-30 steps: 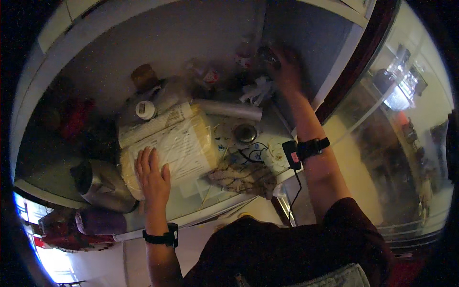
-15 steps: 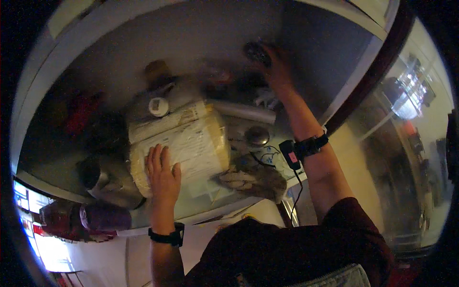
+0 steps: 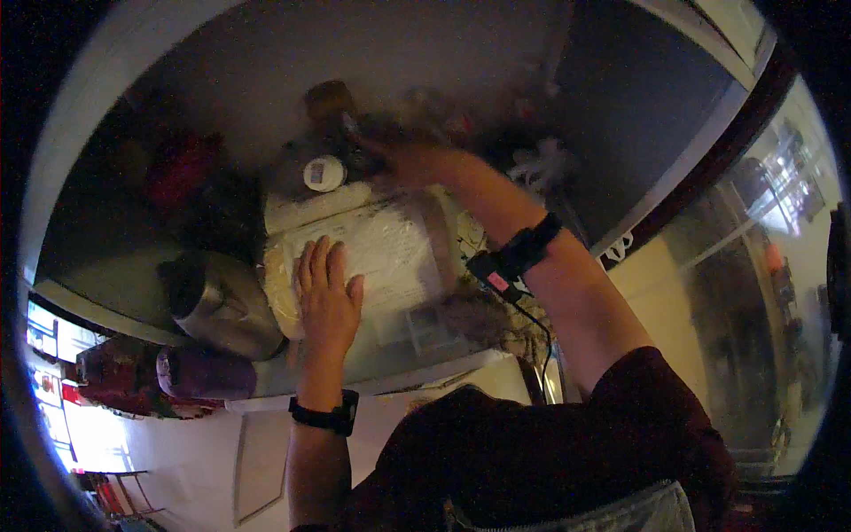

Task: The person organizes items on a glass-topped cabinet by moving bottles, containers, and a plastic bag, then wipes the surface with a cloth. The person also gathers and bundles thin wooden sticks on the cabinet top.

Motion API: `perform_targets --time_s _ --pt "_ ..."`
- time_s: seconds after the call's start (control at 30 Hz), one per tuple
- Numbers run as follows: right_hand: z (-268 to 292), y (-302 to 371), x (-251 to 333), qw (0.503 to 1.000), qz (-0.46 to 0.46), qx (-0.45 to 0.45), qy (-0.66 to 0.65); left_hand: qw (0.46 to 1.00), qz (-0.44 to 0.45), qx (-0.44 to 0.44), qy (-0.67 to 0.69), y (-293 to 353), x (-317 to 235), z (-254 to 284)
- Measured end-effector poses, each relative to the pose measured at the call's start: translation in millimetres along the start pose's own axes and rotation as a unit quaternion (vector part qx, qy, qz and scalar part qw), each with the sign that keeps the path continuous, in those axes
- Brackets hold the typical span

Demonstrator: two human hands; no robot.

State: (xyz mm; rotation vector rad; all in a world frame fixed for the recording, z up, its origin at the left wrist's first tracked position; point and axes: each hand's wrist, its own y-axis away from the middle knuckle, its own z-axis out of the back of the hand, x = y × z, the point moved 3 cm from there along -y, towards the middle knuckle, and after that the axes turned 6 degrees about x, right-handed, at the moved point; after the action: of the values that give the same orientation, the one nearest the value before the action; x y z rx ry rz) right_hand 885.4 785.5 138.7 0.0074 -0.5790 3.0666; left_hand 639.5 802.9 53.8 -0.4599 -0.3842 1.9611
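Note:
My left hand lies with fingers stretched out on a pale package wrapped in clear plastic, with a printed sheet on its face. My right hand reaches across behind the package, among dark items in the shade. Motion and dimness smear its fingers, so whether they hold anything cannot be told. Close to it stands a small round container with a white lid. Farther back is a brownish jar-like thing, also dim.
A metal kettle-like vessel lies left of the package, with a purple cylinder nearer the edge. Red cloth-like stuff sits far left. White tangled strips lie at the right. A cable hangs from my right wristband.
My right hand has swung left from the far right, where it was at a dark round object, to behind the package. My left hand still rests on the package. The view has shifted slightly.

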Motion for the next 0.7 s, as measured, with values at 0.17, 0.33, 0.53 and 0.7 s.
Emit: perform_targets --time_s 0.17,0.33,0.53,0.7 --pt "59.3 83.2 -64.3 0.982 -0.108 0.031 -0.154 1.000 0.002 0.005 -0.006 0.6 1.3 -2.2" --pt "28.2 195.2 -64.2 0.979 -0.132 0.156 0.001 1.000 -0.004 0.000 -0.017 0.7 1.9 -5.7" --pt "-38.5 241.1 -31.5 0.962 -0.259 0.066 -0.057 0.999 -0.028 0.005 -0.029 1.8 1.2 -7.1" --pt "-4.2 229.0 -35.8 0.938 -0.316 0.073 -0.119 0.999 -0.019 0.012 -0.034 1.4 -0.2 -4.7"
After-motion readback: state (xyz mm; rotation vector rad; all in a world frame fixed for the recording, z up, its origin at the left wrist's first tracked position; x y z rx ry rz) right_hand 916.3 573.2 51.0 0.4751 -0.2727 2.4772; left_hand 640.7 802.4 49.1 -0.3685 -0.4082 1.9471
